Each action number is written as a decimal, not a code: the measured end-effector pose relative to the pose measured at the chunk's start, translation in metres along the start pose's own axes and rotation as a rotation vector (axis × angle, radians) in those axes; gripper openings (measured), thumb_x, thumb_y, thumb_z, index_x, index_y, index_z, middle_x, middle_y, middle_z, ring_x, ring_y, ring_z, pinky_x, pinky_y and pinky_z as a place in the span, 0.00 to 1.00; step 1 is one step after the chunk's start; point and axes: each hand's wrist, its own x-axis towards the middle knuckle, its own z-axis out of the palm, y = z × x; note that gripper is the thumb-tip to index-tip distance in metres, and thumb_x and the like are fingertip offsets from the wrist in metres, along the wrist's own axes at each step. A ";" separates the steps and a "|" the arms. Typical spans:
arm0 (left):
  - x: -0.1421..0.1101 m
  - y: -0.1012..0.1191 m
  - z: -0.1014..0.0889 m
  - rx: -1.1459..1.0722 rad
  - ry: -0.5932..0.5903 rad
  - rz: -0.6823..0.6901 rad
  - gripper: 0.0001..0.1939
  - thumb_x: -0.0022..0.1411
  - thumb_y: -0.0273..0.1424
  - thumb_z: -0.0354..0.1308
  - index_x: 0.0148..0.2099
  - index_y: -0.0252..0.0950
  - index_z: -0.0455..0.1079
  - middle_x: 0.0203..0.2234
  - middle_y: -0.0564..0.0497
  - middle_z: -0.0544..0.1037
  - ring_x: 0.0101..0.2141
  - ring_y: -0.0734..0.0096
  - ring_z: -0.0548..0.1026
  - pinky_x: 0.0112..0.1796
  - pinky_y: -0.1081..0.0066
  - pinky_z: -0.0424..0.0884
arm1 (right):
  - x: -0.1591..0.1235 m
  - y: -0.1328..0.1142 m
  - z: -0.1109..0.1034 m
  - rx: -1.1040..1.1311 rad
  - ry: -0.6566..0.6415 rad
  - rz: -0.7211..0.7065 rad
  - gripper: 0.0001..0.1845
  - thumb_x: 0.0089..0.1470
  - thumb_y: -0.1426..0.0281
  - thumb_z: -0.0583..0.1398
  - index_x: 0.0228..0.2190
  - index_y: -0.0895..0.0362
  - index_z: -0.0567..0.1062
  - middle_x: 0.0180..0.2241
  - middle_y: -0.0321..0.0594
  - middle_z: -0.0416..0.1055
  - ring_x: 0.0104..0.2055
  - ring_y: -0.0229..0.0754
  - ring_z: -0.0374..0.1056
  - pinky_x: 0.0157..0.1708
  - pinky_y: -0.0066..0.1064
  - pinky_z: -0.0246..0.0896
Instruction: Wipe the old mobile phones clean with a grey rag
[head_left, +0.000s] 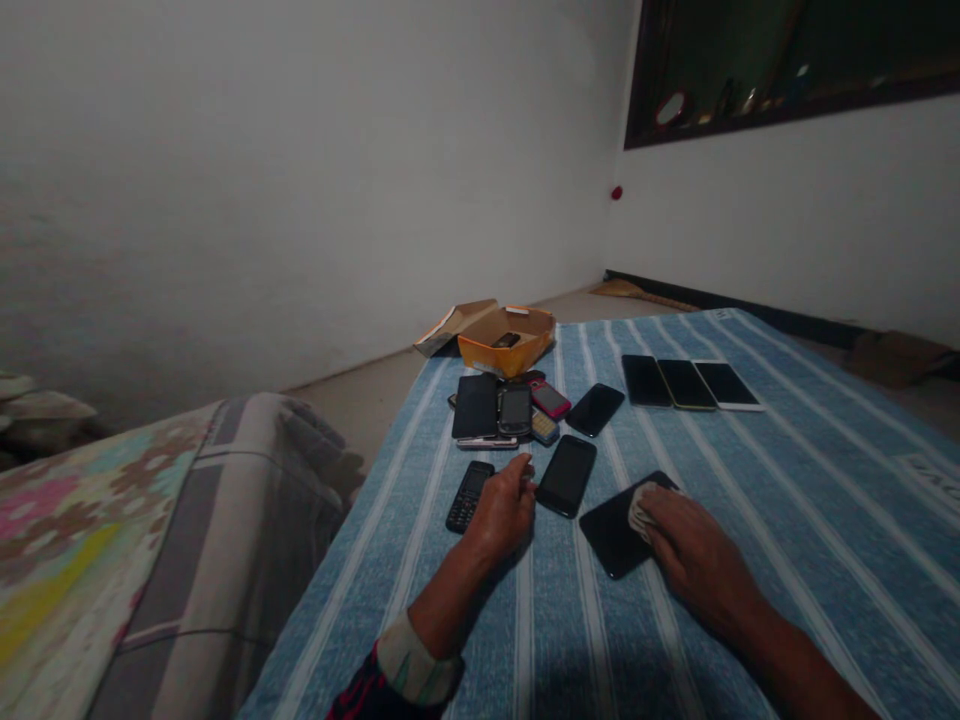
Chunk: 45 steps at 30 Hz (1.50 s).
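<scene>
We're prob. mid-wipe: R hand fingers grip white cloth on blk tablet, L hand fingers loosely open; next stroke needs light, even pressure.

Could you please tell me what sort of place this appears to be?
It looks like a room in a home, perhaps a bedroom: there is a floral cloth at left, a blue striped cloth beneath the phones, and a plain pale wall behind.
</scene>
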 end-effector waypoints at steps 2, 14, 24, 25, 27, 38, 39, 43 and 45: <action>0.002 -0.001 -0.001 0.009 0.028 0.009 0.26 0.54 0.16 0.54 0.55 0.36 0.67 0.42 0.44 0.82 0.37 0.66 0.81 0.38 0.66 0.78 | 0.000 0.000 0.000 0.005 0.000 0.001 0.18 0.59 0.72 0.53 0.49 0.55 0.74 0.49 0.47 0.76 0.52 0.53 0.71 0.53 0.50 0.66; 0.003 0.005 -0.008 0.094 0.093 0.080 0.20 0.56 0.20 0.54 0.50 0.37 0.72 0.37 0.47 0.83 0.37 0.64 0.81 0.41 0.63 0.77 | -0.003 0.002 0.002 -0.015 -0.023 -0.011 0.18 0.60 0.72 0.53 0.49 0.57 0.73 0.50 0.50 0.74 0.53 0.54 0.70 0.53 0.52 0.65; -0.048 0.043 0.023 0.181 -0.010 0.330 0.19 0.59 0.27 0.56 0.54 0.34 0.67 0.39 0.43 0.81 0.38 0.60 0.80 0.39 0.63 0.78 | -0.002 -0.031 0.006 -0.030 -0.045 -0.118 0.22 0.55 0.81 0.51 0.49 0.58 0.73 0.54 0.52 0.72 0.58 0.53 0.65 0.57 0.51 0.60; -0.052 0.044 0.027 0.191 -0.007 0.339 0.21 0.59 0.28 0.57 0.55 0.34 0.66 0.40 0.42 0.80 0.40 0.58 0.79 0.40 0.62 0.78 | -0.001 -0.033 0.005 -0.036 -0.061 -0.122 0.22 0.55 0.80 0.51 0.49 0.58 0.73 0.54 0.52 0.71 0.59 0.53 0.65 0.57 0.51 0.60; -0.059 0.044 0.034 0.208 -0.006 0.325 0.25 0.56 0.30 0.60 0.56 0.35 0.64 0.42 0.41 0.79 0.41 0.56 0.78 0.40 0.59 0.78 | 0.002 -0.033 0.003 -0.052 -0.096 -0.118 0.21 0.56 0.80 0.51 0.49 0.58 0.73 0.55 0.51 0.71 0.59 0.53 0.64 0.57 0.51 0.59; -0.065 0.048 0.053 0.273 -0.091 0.219 0.38 0.50 0.28 0.64 0.61 0.37 0.54 0.49 0.39 0.74 0.46 0.49 0.73 0.44 0.52 0.74 | 0.007 0.002 -0.008 -0.151 -0.096 0.141 0.21 0.58 0.79 0.50 0.49 0.58 0.73 0.54 0.51 0.71 0.59 0.54 0.65 0.57 0.56 0.55; -0.065 0.050 0.052 0.275 -0.096 0.219 0.37 0.51 0.28 0.64 0.61 0.37 0.54 0.49 0.39 0.74 0.46 0.49 0.73 0.44 0.53 0.74 | 0.007 0.005 -0.007 -0.159 -0.078 0.150 0.21 0.58 0.78 0.50 0.49 0.58 0.73 0.54 0.52 0.71 0.58 0.54 0.65 0.57 0.56 0.56; -0.063 0.053 0.057 0.313 -0.071 0.215 0.34 0.53 0.29 0.63 0.60 0.34 0.55 0.49 0.38 0.73 0.47 0.48 0.73 0.46 0.51 0.73 | 0.006 0.003 -0.001 -0.155 -0.018 0.134 0.20 0.58 0.78 0.50 0.49 0.59 0.73 0.53 0.53 0.72 0.58 0.55 0.65 0.56 0.55 0.58; -0.063 0.051 0.062 0.346 -0.038 0.229 0.34 0.53 0.28 0.62 0.60 0.32 0.55 0.50 0.36 0.73 0.48 0.47 0.72 0.47 0.50 0.73 | 0.006 -0.006 0.003 -0.125 -0.013 0.099 0.20 0.57 0.79 0.50 0.48 0.60 0.73 0.53 0.53 0.72 0.58 0.54 0.65 0.56 0.55 0.59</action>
